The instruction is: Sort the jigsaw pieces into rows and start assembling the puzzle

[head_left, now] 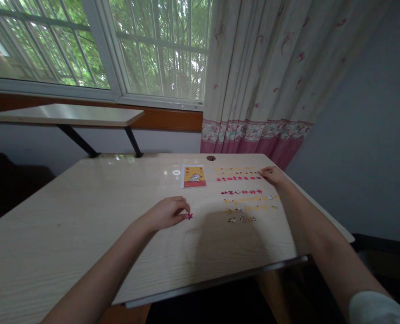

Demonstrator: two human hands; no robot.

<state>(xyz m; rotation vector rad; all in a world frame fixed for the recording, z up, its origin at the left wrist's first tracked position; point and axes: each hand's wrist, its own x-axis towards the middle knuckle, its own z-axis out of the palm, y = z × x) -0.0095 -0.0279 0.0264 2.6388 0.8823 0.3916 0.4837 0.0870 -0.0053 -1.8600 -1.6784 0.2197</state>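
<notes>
Over the middle of the table, my left hand (pixel 171 211) is closed in a pinch on a small red puzzle piece (pixel 190 216). My right hand (pixel 271 174) reaches to the right end of the upper rows, its fingertips pinched around a small yellowish puzzle piece that they mostly cover. Near it runs a row of red puzzle pieces (pixel 238 178), with yellow pieces (pixel 235 173) behind. Closer to me lie another red row (pixel 242 192), yellow rows (pixel 247 200) and a few whitish, dark-patterned pieces (pixel 243 219). A picture card (pixel 195 177) showing a white animal on yellow and red lies left of the rows.
The pale wooden table (pixel 85 216) has a round cable hole (pixel 211 158) at its back edge. A raised shelf (pixel 68 114) on dark legs stands at the back left. Behind are a barred window (pixel 159 49) and a flowered curtain (pixel 250 67).
</notes>
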